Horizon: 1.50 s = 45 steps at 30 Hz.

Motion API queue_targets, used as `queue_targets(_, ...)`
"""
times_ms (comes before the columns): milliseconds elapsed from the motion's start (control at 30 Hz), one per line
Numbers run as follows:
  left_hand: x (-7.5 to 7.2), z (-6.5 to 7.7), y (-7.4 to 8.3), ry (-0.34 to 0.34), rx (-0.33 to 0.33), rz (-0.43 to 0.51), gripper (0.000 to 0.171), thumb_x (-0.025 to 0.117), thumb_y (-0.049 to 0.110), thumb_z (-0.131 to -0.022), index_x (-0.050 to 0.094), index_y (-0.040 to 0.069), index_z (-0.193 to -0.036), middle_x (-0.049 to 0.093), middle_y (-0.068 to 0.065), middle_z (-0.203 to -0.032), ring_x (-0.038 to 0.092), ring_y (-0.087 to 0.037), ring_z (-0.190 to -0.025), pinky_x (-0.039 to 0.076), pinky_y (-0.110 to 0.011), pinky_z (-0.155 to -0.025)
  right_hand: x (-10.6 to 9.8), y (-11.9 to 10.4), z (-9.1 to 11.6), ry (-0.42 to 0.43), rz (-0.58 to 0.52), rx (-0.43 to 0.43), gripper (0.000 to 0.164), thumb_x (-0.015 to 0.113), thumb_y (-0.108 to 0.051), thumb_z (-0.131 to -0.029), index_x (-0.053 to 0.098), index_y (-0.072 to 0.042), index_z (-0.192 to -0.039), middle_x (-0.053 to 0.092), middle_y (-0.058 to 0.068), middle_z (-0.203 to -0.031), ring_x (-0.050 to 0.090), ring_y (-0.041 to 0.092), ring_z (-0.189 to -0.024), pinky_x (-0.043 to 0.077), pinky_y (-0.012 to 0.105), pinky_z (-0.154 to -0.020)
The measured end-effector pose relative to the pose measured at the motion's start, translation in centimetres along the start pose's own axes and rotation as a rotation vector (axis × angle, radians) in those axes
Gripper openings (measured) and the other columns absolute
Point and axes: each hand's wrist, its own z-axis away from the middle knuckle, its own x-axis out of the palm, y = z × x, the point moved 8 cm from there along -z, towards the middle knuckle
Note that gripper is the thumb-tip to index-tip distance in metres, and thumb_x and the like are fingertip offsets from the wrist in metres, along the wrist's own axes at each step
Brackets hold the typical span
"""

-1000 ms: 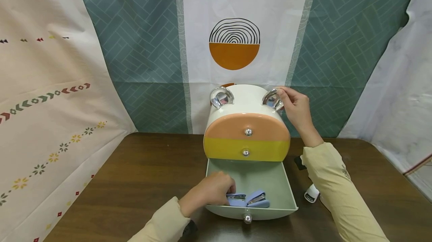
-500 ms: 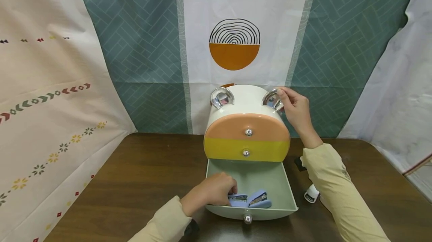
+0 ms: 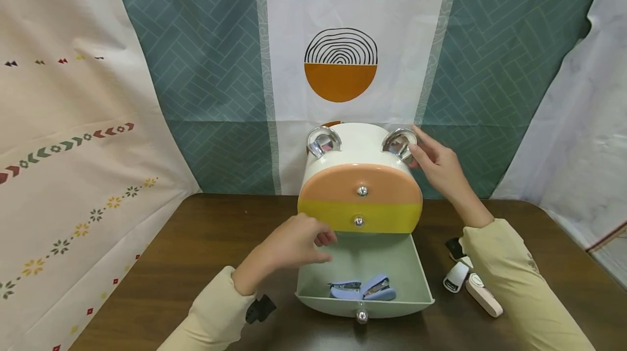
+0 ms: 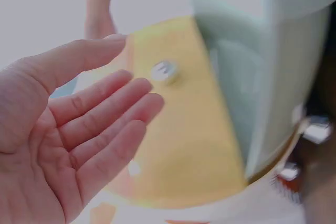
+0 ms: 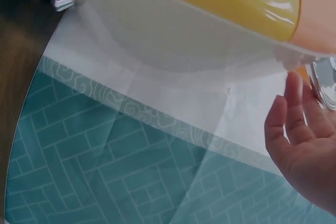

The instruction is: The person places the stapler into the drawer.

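Note:
A small cabinet [image 3: 360,147] with a rounded white body, orange and yellow drawer fronts and silver ear-like rings stands on the table. Its pale green bottom drawer [image 3: 377,256] is pulled out. Two light blue staplers [image 3: 345,289] lie side by side near the drawer's front wall. My left hand [image 3: 294,242] hovers over the drawer's left side, holding nothing, its fingers extended in the left wrist view. At the right silver ring [image 3: 399,143], my right hand [image 3: 441,166] has loosely spread fingers beside the metal; whether they touch it I cannot tell.
Right of the drawer, a white object with a dark end [image 3: 455,277] and a pale, elongated object [image 3: 483,295] lie on the brown table [image 3: 225,242], partly beside my sleeve. Patterned cloth [image 3: 210,68] hangs behind the table.
My left hand has let go of the left stapler and risen up and leftward out of the drawer. My right hand's fingers have loosened from the silver ring, and its forearm has shifted right.

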Motion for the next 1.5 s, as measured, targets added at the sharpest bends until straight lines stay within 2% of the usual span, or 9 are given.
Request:
queue_targets(233, -6.2, 0.4, 0.2, 0.246, 0.023, 0.037, 0.020, 0.072, 0.016, -0.077, 0.069, 0.003, -0.092, 0.069, -0.004, -0.084, 0.063, -0.013, -0.075, 0.052, -0.024, -0.067, -0.6, 0.9, 2.3, -0.112, -0.001, 0.024, 0.047, 0.045, -0.025, -0.097, 0.036, -0.009, -0.140, 0.061, 0.020, -0.112, 0.058, -0.002, -0.077, 0.044, 0.007, -0.070)
queue_targets(500, -11.6, -0.1, -1.2, 0.582, -0.018, 0.177, 0.022, 0.069, 0.013, -0.080, 0.067, 0.000, -0.098, 0.069, -0.009, -0.088, 0.065, -0.017, -0.079, 0.054, -0.031, -0.071, -2.2, 2.3, 6.1, -0.164, 0.001, 0.032, 0.041, 0.048, -0.018, -0.095, 0.044, -0.002, -0.133, 0.062, -0.006, -0.107, 0.059, -0.001, -0.083, 0.045, 0.008, -0.071)
queue_targets(633, -13.1, -1.1, -2.3, 0.690, -0.078, 0.201, 0.029, 0.068, 0.016, -0.081, 0.065, 0.000, -0.106, 0.067, -0.013, -0.098, 0.063, -0.021, -0.090, 0.053, -0.034, -0.077, -2.9, 3.2, 8.0, -0.173, 0.014, 0.034, 0.039, 0.052, -0.014, -0.093, 0.048, 0.000, -0.129, 0.058, -0.021, -0.105, 0.058, -0.005, -0.085, 0.045, 0.008, -0.070)
queue_targets(733, -13.5, -2.1, -3.4, 0.708, -0.143, 0.210, 0.038, 0.066, 0.019, -0.083, 0.060, 0.001, -0.116, 0.063, -0.012, -0.112, 0.059, -0.022, -0.101, 0.050, -0.037, -0.085, -3.3, 4.0, 9.6, -0.183, 0.066, 0.051, 0.038, 0.054, -0.015, -0.092, 0.050, -0.001, -0.127, 0.056, -0.026, -0.102, 0.056, -0.009, -0.086, 0.045, 0.009, -0.068)
queue_targets(967, -13.1, -4.5, -5.6, 0.667, -0.201, 0.249, 0.047, 0.061, 0.019, -0.087, 0.050, 0.000, -0.128, 0.053, -0.014, -0.128, 0.054, -0.025, -0.112, 0.046, -0.037, -0.091, -4.2, 6.2, 13.1, -0.222, 0.186, 0.101, 0.039, 0.061, -0.016, -0.088, 0.054, -0.002, -0.123, 0.065, -0.006, -0.100, 0.056, -0.008, -0.083, 0.047, 0.017, -0.062)
queue_targets(1067, -12.8, -5.4, -6.3, 0.657, -0.209, 0.277, 0.042, 0.060, 0.018, -0.087, 0.053, 0.000, -0.125, 0.059, -0.014, -0.119, 0.059, -0.025, -0.105, 0.049, -0.034, -0.087, -4.3, 7.6, 14.7, -0.276, 0.212, 0.141, 0.041, 0.062, -0.018, -0.087, 0.053, -0.001, -0.123, 0.065, -0.008, -0.100, 0.055, -0.007, -0.082, 0.048, 0.020, -0.060)
queue_targets(1200, -12.7, -6.1, -6.8, 0.686, -0.207, 0.299, 0.032, 0.060, 0.016, -0.087, 0.061, -0.001, -0.115, 0.066, -0.014, -0.103, 0.064, -0.024, -0.093, 0.051, -0.031, -0.081, -4.3, 9.6, 16.8, -0.347, 0.246, 0.194, 0.045, 0.064, -0.021, -0.085, 0.053, 0.001, -0.123, 0.065, 0.002, -0.102, 0.053, -0.008, -0.082, 0.048, 0.022, -0.059)
queue_targets(1300, -12.7, -6.4, -6.8, 0.719, -0.201, 0.279, 0.026, 0.062, 0.013, -0.086, 0.065, -0.002, -0.107, 0.068, -0.014, -0.098, 0.065, -0.024, -0.086, 0.052, -0.031, -0.076, -4.3, 10.8, 18.3, -0.372, 0.282, 0.202, 0.046, 0.067, -0.021, -0.082, 0.055, 0.004, -0.119, 0.065, 0.011, -0.102, 0.053, -0.007, -0.080, 0.047, 0.022, -0.058)
queue_targets(1500, -12.2, -6.9, -6.9, 0.739, -0.215, 0.233, 0.017, 0.064, 0.005, -0.081, 0.070, 0.000, -0.096, 0.069, -0.013, -0.085, 0.063, -0.022, -0.073, 0.052, -0.028, -0.066, -3.9, 12.5, 20.6, -0.468, 0.363, 0.229, 0.052, 0.071, -0.026, -0.078, 0.055, 0.007, -0.116, 0.064, 0.015, -0.100, 0.054, -0.001, -0.076, 0.046, 0.023, -0.057)
